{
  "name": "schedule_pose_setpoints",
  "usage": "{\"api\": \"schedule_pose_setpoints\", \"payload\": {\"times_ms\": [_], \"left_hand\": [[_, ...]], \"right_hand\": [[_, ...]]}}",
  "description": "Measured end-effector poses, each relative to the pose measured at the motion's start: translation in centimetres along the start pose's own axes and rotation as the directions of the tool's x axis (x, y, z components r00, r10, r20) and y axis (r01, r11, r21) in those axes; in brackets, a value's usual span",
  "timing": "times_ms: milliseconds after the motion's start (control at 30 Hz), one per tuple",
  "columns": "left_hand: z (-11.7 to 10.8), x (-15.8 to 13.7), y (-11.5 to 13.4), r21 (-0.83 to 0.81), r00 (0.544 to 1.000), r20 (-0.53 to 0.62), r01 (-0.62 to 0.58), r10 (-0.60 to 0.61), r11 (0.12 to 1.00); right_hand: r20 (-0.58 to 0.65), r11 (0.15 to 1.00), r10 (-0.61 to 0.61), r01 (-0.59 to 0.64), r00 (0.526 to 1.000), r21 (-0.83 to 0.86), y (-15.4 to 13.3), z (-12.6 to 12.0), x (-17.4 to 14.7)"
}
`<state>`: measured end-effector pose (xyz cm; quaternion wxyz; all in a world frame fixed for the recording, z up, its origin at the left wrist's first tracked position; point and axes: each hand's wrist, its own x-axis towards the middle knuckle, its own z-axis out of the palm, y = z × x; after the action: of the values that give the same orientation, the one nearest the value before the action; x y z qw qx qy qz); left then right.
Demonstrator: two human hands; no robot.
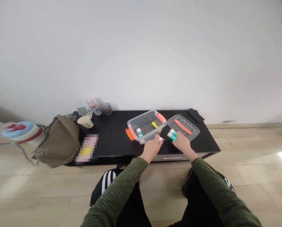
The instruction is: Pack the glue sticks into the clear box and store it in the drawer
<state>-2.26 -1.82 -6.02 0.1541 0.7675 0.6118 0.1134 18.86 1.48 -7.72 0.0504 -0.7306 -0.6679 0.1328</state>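
My right hand (182, 144) is closed round two glue sticks (172, 134) with white caps and green bodies, held side by side over the front left corner of a clear lid (193, 129) with an orange strip. Just in front of a clear plastic box (144, 121) with orange clips, my left hand (151, 148) pinches a slim white pen-like thing (161, 139) with a dark tip; its kind is hard to make out. Inside the open box lie another glue stick (139, 132) on the left and a yellow highlighter (154, 125) on the right.
The black low cabinet (112, 135) stands against a white wall. On its left are a brown bag (60, 142), a bottle (24, 132), a paper cup (85, 122), a spray can (93, 106) and a glass (105, 108). A black keyboard-like object (195, 115) lies back right.
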Motion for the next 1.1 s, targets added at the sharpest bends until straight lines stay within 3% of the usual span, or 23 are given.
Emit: {"api": "schedule_pose_setpoints", "payload": {"times_ms": [67, 167, 400, 500, 700, 967, 1100], "left_hand": [[1.4, 0.9, 0.2, 0.128, 0.998, 0.046, -0.051, 0.045, 0.991], [3.0, 2.2, 0.7, 0.229, 0.997, 0.070, -0.054, 0.039, 0.972], [4.6, 4.2, 2.5, 0.224, 0.988, 0.151, -0.046, 0.011, 0.974], [5.4, 5.0, 3.0, 0.180, 0.991, 0.131, -0.006, -0.018, 0.984], [7.4, 7.0, 3.3, -0.031, 0.999, 0.029, 0.042, -0.041, 0.999], [9.5, 8.1, 3.0, -0.331, 0.982, -0.186, -0.092, 0.031, 0.939], [9.4, 8.0, 2.8, -0.378, 0.983, -0.181, -0.095, 0.027, 0.921]], "right_hand": [[0.048, 0.999, 0.051, -0.051, 0.997, -0.008, 0.2, 0.9, 0.7], [0.020, 0.997, 0.077, -0.076, 0.997, -0.029, -0.3, 2.1, 1.2], [-0.124, 0.992, 0.033, -0.047, 0.992, -0.114, -0.9, 2.5, 1.0], [-0.117, 0.989, 0.025, -0.042, 0.993, -0.145, -0.7, 2.2, 0.9], [-0.030, 0.986, 0.139, -0.141, 0.990, -0.090, 0.1, 1.9, 1.6], [-0.081, 0.989, 0.145, -0.141, 0.986, 0.054, 0.6, 2.1, 2.2], [-0.074, 0.988, 0.120, -0.111, 0.990, 0.110, 0.0, 1.9, 1.6]]}}
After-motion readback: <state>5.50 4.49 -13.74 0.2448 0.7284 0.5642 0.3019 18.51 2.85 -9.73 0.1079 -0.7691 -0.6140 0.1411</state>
